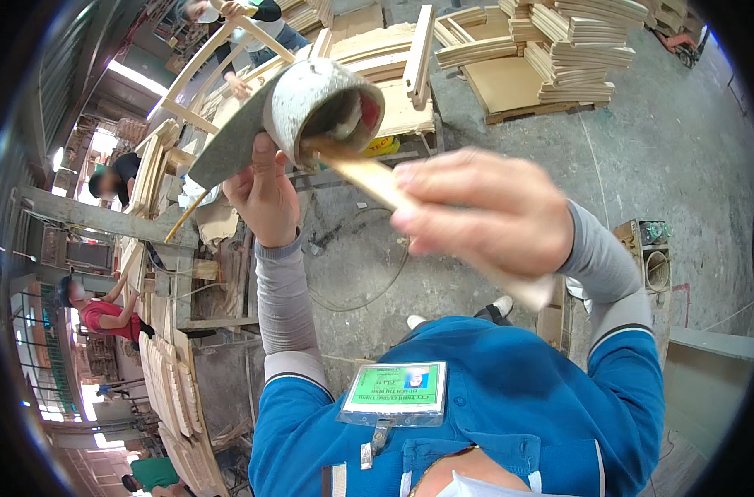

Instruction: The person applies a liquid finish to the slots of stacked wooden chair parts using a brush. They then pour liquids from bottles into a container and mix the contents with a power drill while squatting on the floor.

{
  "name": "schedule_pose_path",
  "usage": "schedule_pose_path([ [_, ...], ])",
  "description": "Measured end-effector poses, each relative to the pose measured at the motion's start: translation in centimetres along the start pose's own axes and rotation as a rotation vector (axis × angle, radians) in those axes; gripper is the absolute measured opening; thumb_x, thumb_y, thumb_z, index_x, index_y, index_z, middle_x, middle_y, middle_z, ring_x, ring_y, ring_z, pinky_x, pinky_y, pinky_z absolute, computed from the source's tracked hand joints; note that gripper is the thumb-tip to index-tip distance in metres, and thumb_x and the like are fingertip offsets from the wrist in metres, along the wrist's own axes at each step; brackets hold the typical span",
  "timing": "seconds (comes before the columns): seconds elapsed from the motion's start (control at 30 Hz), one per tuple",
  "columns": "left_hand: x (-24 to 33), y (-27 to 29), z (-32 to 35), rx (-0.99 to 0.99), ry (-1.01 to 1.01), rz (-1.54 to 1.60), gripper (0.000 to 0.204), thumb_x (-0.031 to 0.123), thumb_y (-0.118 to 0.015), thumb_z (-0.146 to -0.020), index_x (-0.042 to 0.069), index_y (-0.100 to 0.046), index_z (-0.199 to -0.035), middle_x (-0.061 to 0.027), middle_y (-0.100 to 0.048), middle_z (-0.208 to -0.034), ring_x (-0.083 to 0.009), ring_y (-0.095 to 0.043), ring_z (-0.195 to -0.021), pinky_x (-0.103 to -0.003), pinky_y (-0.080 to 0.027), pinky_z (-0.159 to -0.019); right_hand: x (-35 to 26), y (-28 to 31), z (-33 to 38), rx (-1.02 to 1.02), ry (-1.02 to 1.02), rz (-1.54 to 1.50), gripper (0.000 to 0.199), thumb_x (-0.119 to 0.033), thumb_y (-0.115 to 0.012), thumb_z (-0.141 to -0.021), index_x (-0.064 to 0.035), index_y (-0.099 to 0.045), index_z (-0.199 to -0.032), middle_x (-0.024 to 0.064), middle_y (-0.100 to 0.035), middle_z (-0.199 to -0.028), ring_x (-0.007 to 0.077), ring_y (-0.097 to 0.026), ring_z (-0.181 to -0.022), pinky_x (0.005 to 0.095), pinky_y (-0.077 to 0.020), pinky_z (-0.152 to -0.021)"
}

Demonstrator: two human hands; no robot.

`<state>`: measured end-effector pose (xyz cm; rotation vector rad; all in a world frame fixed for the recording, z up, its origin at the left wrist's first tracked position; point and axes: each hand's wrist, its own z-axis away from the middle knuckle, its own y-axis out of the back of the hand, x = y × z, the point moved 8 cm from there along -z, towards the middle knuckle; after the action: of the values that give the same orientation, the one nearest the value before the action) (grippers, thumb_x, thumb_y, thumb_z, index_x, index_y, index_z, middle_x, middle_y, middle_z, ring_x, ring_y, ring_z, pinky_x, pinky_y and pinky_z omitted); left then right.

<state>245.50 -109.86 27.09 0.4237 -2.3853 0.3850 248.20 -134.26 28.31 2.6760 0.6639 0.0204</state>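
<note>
My left hand point(265, 189) grips a whitish, crusted, pipe-shaped cup point(287, 108) from below, thumb up against it. A flat grey plate point(232, 137) juts out to the left beside the cup; how the two are joined is hidden. The cup's open mouth faces right, with pale and reddish residue inside. In my right hand point(493, 211), smeared by motion, is a light wooden stick point(368, 178). Its brownish far end reaches the lower lip of the cup's mouth, and its pale butt shows below my palm.
Wooden frame pieces lie on a bench point(418, 120) ahead. Stacked wooden parts point(571, 50) stand on a pallet at the far right. A co-worker point(261, 33) handles a wooden frame at the upper left; others work along the left. A hose point(352, 308) curls on the floor.
</note>
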Motion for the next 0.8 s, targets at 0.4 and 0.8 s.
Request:
schedule_pose_path([
  [0.4, 10.1, 25.5, 3.5, 0.005, 0.232, -0.575, 0.018, 0.009, -0.051, -0.086, -0.001, -0.055, -0.101, -0.0065, -0.06, -0.091, -0.0099, -0.058, -0.071, -0.024, -0.05, -0.05, -8.0, -29.0, -8.6, -0.947, 0.518, 0.362, 0.029, -0.012, -0.055, -0.055, 0.0089, -0.059, -0.074, 0.0173, -0.057, -0.077, 0.0311, -0.058, -0.085, 0.0339, -0.0508, -0.077],
  [0.8, 23.9, 47.5, 11.8, 0.291, 0.423, -0.765, 0.021, 0.016, -0.053, -0.086, -0.002, -0.055, -0.098, -0.006, -0.061, -0.088, -0.0105, -0.058, -0.069, -0.023, -0.049, -0.054, -8.2, -47.4, -17.8, -0.453, 0.749, -0.231, 0.024, -0.009, -0.059, -0.061, 0.0036, -0.057, -0.081, 0.0155, -0.055, -0.082, 0.0276, -0.059, -0.082, 0.0275, -0.052, -0.059],
])
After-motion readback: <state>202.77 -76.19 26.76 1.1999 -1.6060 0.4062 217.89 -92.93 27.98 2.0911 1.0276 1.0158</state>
